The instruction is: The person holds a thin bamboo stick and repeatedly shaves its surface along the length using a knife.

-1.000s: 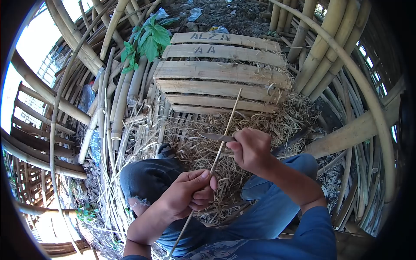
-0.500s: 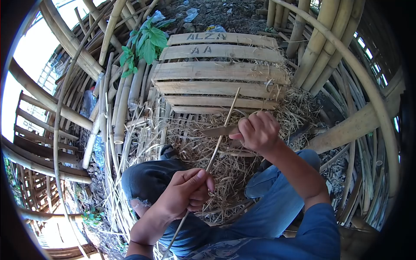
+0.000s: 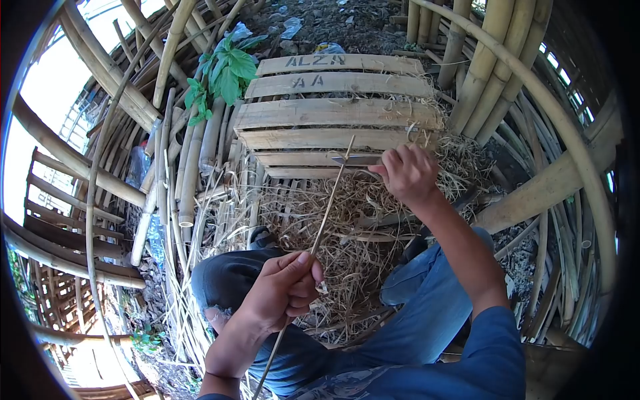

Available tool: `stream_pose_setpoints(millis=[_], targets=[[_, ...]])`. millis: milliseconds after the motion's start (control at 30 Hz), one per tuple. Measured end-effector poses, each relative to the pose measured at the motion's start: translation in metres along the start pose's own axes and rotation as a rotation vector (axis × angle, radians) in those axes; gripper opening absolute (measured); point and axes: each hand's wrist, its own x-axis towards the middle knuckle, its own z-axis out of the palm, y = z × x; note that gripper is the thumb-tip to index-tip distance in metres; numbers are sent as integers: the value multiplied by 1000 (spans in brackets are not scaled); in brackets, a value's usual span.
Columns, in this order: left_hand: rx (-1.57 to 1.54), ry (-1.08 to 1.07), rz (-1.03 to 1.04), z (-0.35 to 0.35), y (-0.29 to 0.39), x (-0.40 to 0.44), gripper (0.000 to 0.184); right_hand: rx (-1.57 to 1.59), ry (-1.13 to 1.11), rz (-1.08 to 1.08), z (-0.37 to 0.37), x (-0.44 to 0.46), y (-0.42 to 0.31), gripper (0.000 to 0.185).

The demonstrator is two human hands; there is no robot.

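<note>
My left hand (image 3: 288,288) is closed around a thin bamboo stick (image 3: 328,217), which slants up and away past my left knee. My right hand (image 3: 408,172) grips a knife (image 3: 363,160) by its handle, which the fingers hide. The blade points left and meets the stick near its far tip. At that spot a small curl of shaving (image 3: 339,160) shows. Beneath the stick, pale bamboo shavings (image 3: 347,267) cover the ground between my legs.
A slatted wooden crate (image 3: 333,113) with painted letters stands ahead. Bamboo poles (image 3: 190,167) lie at left beside a green plant (image 3: 230,70). Thick bamboo posts (image 3: 497,67) rise at right, with split strips (image 3: 557,267) stacked below them.
The knife has slid up the stick toward its far end, and my right hand has moved away from me. My left hand has shifted slightly left and keeps its hold.
</note>
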Motion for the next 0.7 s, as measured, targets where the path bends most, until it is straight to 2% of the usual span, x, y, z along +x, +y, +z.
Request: stream_pose_setpoints(millis=[133,200,267,333,467,533,567,633,667,700], targets=[[-59,-17,-12,-6,-3,3,32,-10,-63,-2,4,-6,-16,42],[-63,-13,-21,-6,-5,2,32,242,-75,122,-3,-5,-33,38],[-102,-31,-20,-6,-9,0,32,317,-140,193,-14,-1,-35,31],[-91,-53,-22,-5,-7,-2,32,396,-14,202,-14,2,-27,28],[-69,-74,-10,-4,-8,-7,32,423,-7,246,-30,8,-27,25],[-62,-84,-11,-5,-6,-7,32,648,-23,444,-33,7,-28,24],[-63,-84,-22,-5,-6,-6,32,648,-23,443,-35,7,-29,24],[-68,-82,-31,-5,-6,-4,33,1182,-374,838,-37,6,-30,25],[-70,-76,-36,-4,-6,-3,32,1183,-375,835,-38,8,-31,25],[-71,-70,-43,-4,-6,-2,32,1184,-310,716,-39,11,-34,27]])
